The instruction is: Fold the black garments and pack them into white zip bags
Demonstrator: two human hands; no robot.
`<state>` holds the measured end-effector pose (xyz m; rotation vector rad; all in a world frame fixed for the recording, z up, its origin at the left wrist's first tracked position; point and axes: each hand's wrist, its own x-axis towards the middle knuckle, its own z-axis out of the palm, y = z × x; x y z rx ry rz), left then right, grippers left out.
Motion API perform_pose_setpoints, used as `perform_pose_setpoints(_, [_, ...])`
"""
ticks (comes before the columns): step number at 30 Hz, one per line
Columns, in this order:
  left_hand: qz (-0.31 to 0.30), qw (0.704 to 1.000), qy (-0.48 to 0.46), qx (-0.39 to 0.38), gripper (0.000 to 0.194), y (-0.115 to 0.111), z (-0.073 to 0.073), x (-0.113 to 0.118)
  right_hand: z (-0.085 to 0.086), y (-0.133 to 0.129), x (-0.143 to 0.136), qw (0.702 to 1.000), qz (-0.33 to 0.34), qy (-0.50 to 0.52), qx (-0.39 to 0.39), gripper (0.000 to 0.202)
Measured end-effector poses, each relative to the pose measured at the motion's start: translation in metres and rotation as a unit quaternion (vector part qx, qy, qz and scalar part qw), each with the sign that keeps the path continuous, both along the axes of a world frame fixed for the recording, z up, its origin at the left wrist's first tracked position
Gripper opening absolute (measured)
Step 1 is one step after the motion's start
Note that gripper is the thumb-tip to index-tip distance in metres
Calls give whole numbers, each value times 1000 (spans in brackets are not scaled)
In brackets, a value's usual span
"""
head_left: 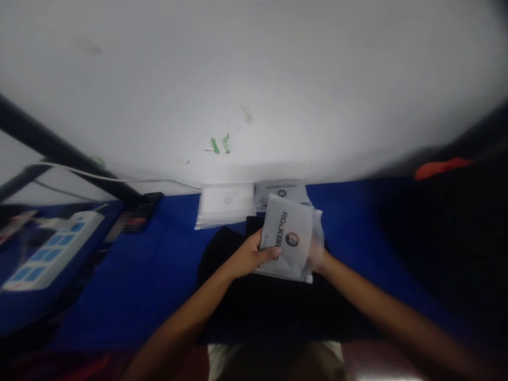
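Observation:
A frosted plastic zip bag (pixel 291 227) with dark lettering and a round logo is held up, tilted, above the blue table. My left hand (pixel 254 256) grips its left edge, thumb pressed on the front and the other fingers behind. At the bag's right end is my right hand (pixel 317 256), its fingers veiled by the cloudy plastic and blurred; whether they are inside or behind the bag I cannot tell. Beneath both hands lies black fabric (pixel 273 307). Just behind stand a stack of white bags (pixel 226 203) and a pile of grey printed bags (pixel 280 190).
A white power strip (pixel 55 254) with blue sockets is at the left. A white cable (pixel 119 179) runs along the wall (pixel 254 79) to the bag stack. Dark frame bars (pixel 67 145) rise at the left, and an orange object (pixel 440 168) shows at the right.

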<state>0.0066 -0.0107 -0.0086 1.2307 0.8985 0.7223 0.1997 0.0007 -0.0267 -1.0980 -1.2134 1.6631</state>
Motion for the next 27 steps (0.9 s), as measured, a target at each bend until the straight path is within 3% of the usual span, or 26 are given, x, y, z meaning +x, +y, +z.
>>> perform_pose_setpoints(3, [17, 1000, 13, -7, 45, 6, -2, -5, 11, 9, 7, 999, 11, -9, 52, 39])
perform_pose_setpoints(6, [66, 996, -17, -61, 45, 14, 0, -14, 17, 19, 16, 993, 27, -48, 108, 34])
perform_pose_setpoints(10, [133, 974, -127, -134, 39, 25, 4, -26, 14, 23, 18, 997, 20, -66, 21, 18])
perform_pose_setpoints(12, [152, 960, -194, -137, 40, 28, 4, -28, 11, 20, 12, 999, -26, -30, -20, 20])
perform_pose_setpoints(15, [176, 944, -256, -111, 37, 28, 3, -24, 7, 15, 0, 996, -83, 31, -22, 19])
perform_pose_setpoints(18, [156, 957, -224, -100, 34, 21, 1, -16, 4, 12, -7, 994, -85, 75, 4, 22])
perform_pose_setpoints(22, [17, 980, -87, -181, 38, 12, -2, -11, 3, 12, -7, 994, -54, 88, 28, 27])
perform_pose_setpoints(25, [10, 981, -37, -190, 43, 10, -3, -10, 5, 8, -2, 996, -24, -5, 90, 24])
perform_pose_setpoints(27, [46, 982, -30, -182, 42, 10, -2, -10, 8, 3, 2, 970, -10, -126, 207, 25])
